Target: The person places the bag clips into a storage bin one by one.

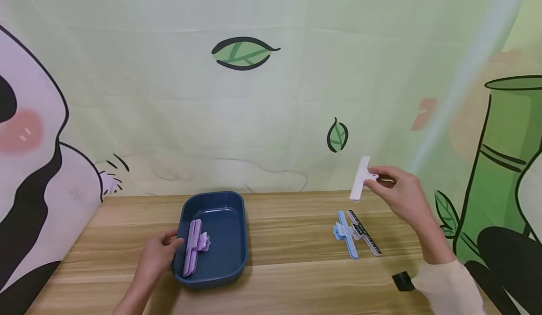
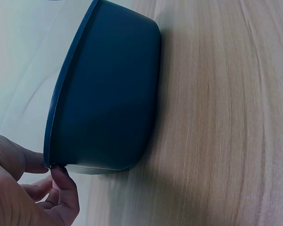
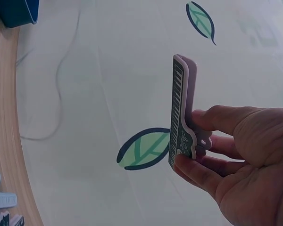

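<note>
In the head view my right hand [image 1: 400, 192] pinches a white clip [image 1: 360, 179] by its tab, up above the table. The right wrist view shows this clip's other face [image 3: 179, 108], dark with piano-key marks, between thumb and fingers. My left hand [image 1: 158, 254] grips the left rim of a dark blue rectangular tray [image 1: 224, 277], thumb and finger on either side of the edge. A purple clip [image 1: 193, 248] leans inside along the tray's left wall. Below the right hand, a blue clip [image 1: 348, 235] and a black-and-white clip [image 1: 365, 233] lie side by side on the table.
The wood-grain table [image 1: 292, 268] ends at a cloth backdrop [image 1: 296, 93] printed with a panda, leaves and bamboo. A small black square [image 1: 403, 281] shows by the right sleeve [image 1: 449, 286].
</note>
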